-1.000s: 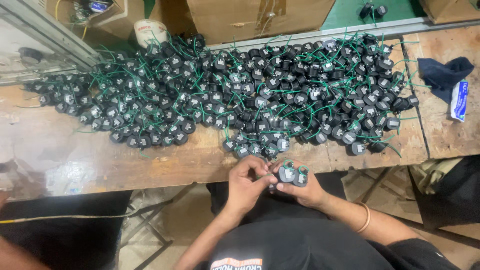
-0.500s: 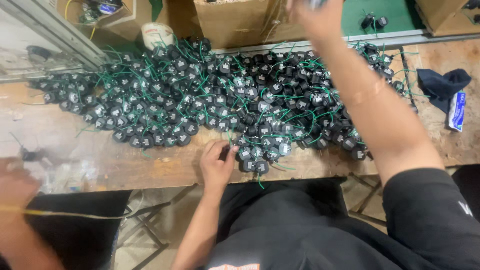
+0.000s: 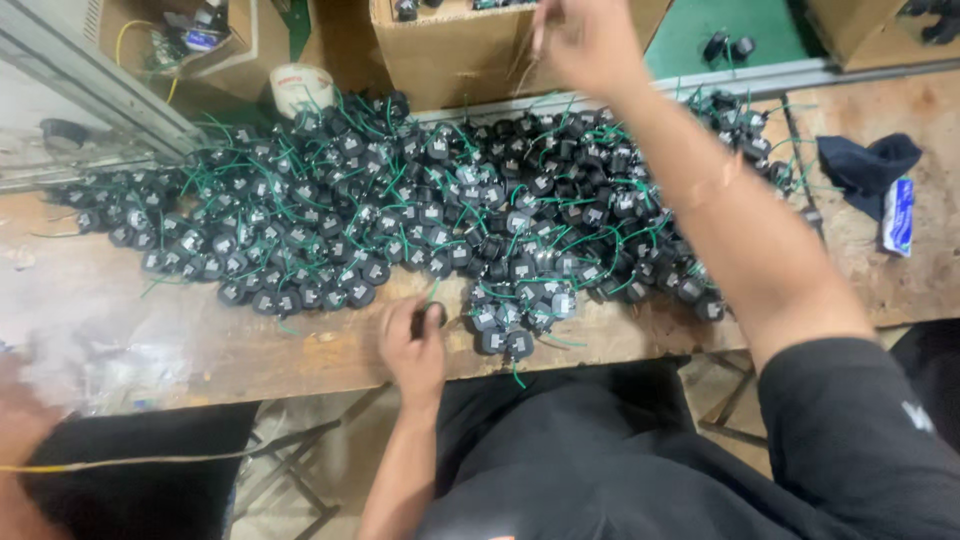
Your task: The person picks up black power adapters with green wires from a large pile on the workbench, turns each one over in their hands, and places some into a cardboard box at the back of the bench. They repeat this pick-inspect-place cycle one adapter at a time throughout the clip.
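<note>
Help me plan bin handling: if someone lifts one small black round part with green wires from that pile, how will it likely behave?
The small black round part at the left hand looks rigid and probably light. Its green wires look floppy and, in the pile, may snag neighbours. Its round body might roll.

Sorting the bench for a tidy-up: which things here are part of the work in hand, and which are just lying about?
In the work:
- left hand closing on one black round part
- pile of black parts with green wires
- right hand over the cardboard box

Lying about:
- dark cloth
- blue-and-white packet
- white cup
</note>
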The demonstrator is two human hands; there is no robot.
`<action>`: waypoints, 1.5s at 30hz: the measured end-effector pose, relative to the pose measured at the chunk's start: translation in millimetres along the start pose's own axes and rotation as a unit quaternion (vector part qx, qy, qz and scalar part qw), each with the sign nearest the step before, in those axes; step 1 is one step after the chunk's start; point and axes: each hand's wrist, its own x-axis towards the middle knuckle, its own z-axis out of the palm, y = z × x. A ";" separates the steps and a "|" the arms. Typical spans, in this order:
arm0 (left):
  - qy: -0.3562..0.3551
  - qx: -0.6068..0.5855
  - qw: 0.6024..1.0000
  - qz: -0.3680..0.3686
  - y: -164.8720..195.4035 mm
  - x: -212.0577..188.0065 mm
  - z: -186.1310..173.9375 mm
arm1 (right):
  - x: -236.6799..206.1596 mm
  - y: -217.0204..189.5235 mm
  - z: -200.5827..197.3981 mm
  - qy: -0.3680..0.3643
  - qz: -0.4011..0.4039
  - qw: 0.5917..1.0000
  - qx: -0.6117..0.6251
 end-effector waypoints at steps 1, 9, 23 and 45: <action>0.034 -0.017 0.999 0.013 2.8 -2.3 -3.2 | -24.7 -11.9 1.0 0.027 -0.088 0.994 0.059; -0.127 -0.183 0.948 0.228 66.5 -8.0 -0.2 | -232.0 -99.9 -8.8 -0.368 0.070 0.880 0.293; -0.312 -0.264 0.913 0.004 90.3 -18.8 -0.2 | -319.7 -71.8 38.1 -0.251 0.184 0.922 0.231; -0.042 -0.090 0.995 -0.007 10.9 -1.5 -4.0 | -313.7 -76.4 18.0 -0.215 0.044 0.923 0.316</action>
